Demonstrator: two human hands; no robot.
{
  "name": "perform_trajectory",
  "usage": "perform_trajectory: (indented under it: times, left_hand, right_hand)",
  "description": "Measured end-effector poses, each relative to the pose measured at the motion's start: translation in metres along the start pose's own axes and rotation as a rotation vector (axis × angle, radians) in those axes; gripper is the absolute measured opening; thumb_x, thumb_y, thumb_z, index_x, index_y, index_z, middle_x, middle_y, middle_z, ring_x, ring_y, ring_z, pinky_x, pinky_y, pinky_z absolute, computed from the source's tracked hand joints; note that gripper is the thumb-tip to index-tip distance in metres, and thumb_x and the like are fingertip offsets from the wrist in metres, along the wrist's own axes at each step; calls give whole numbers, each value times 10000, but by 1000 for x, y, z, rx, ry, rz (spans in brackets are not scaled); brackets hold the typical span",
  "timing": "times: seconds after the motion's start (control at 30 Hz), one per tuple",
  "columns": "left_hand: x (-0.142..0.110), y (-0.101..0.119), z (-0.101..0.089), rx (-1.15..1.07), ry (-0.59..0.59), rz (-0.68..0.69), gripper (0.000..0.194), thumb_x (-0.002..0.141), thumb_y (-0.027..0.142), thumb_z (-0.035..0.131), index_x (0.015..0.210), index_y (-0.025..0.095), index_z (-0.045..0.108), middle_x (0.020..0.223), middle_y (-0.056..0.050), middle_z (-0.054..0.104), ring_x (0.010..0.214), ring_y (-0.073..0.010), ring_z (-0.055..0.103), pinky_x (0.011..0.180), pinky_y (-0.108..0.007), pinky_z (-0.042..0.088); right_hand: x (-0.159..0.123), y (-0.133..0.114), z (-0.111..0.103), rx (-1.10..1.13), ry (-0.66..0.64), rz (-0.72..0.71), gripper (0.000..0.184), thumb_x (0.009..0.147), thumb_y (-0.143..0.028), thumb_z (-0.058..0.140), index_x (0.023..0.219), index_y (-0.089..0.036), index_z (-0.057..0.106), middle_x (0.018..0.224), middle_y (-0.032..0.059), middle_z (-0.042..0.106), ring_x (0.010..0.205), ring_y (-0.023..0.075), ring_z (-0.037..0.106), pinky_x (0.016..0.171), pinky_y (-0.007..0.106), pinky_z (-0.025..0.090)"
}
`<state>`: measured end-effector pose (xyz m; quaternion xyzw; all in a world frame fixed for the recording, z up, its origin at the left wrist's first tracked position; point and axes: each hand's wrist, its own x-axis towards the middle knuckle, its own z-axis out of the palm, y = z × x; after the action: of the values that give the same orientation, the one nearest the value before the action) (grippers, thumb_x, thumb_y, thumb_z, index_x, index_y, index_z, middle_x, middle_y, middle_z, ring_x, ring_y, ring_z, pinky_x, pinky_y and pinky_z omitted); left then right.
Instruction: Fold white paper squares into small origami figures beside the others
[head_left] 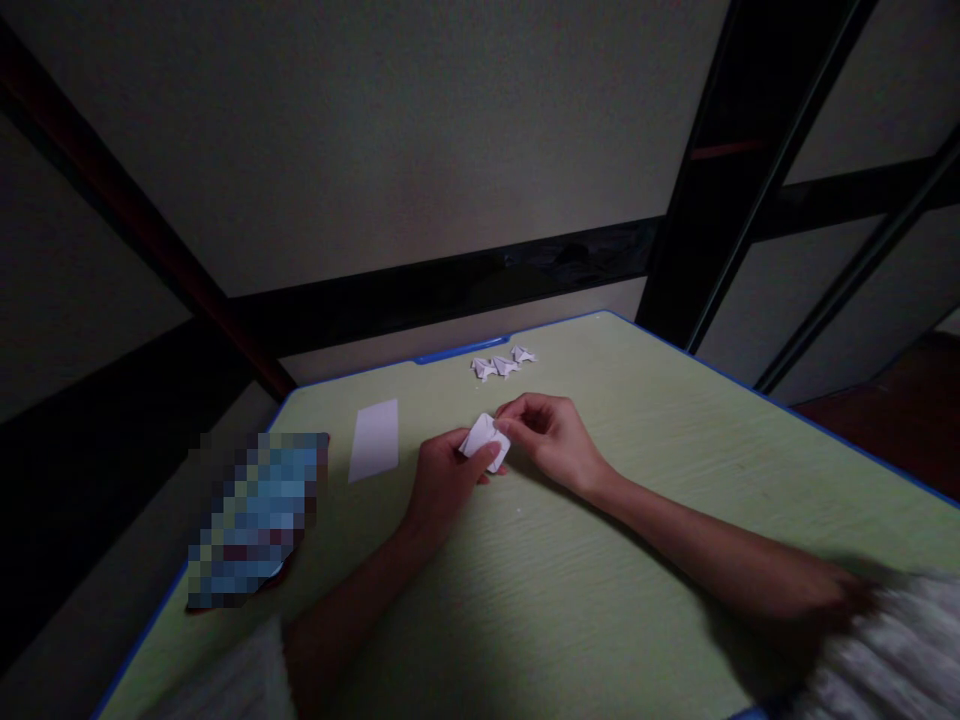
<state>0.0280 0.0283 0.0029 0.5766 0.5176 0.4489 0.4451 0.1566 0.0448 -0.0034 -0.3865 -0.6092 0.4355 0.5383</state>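
A small piece of folded white paper (482,436) is held between my hands above the table. My left hand (444,478) grips it from the left, thumb lying on top and fingers beneath. At its upper right edge, my right hand (553,438) pinches the paper between thumb and forefinger. Creases show on the paper's upper face; its underside is hidden. Beyond my hands, three small folded white paper figures (504,366) stand in a row. To the left of my left hand lies a flat white sheet of paper (375,440).
The light green table (645,600) has a blue rim and a blue handle-like strip (463,350) at its far edge. A pixelated, bluish flat object (259,520) lies at the left. Behind the table rises a pale panel (420,150) with dark bands.
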Motion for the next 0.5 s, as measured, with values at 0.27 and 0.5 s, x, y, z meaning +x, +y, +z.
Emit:
perform_trajectory:
  times: [0.27, 0.5]
  left_hand:
    - [-2, 1, 0, 30, 21, 30, 182, 650, 273, 585, 555, 119, 603, 444, 15, 594, 404, -77, 472, 427, -183, 369]
    - [-2, -3, -1, 16, 0, 67, 197, 680, 281, 552, 577, 120, 600, 460, 16, 590, 415, -81, 476, 429, -184, 363]
  right_hand:
    - [-1, 1, 1, -14, 13, -27, 76, 671, -195, 527, 631, -132, 515, 617, 17, 549, 549, 101, 487, 547, 248, 395]
    - [-2, -2, 4, 29, 19, 20, 92, 660, -206, 542, 619, -135, 500, 579, -3, 521, 526, 95, 466, 524, 240, 372]
